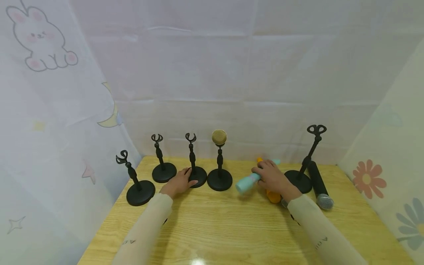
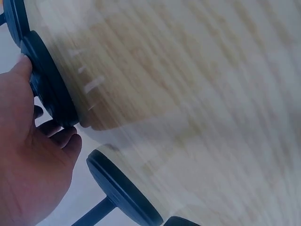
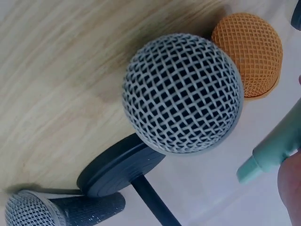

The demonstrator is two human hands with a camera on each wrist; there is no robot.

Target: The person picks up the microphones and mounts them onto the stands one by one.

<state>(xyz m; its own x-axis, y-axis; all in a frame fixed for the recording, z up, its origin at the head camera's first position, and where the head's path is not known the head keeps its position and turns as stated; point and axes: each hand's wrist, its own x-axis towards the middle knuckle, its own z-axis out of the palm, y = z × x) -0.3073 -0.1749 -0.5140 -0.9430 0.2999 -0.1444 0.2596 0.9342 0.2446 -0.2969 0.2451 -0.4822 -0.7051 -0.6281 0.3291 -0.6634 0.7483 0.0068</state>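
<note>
My left hand grips the round black base of a microphone stand, thumb on the near side; in the left wrist view the hand has its fingers curled at the base's edge. A teal microphone is pinched in my right hand, tilted above an orange microphone. The right wrist view shows the teal handle beside part of the hand, with a silver mesh head close by and the orange head behind it.
Beside the gripped stand is one holding a gold-headed microphone. Two bare stands are at the left. Another stand is at the right, with a black microphone lying beside it. A draped wall rises behind the table.
</note>
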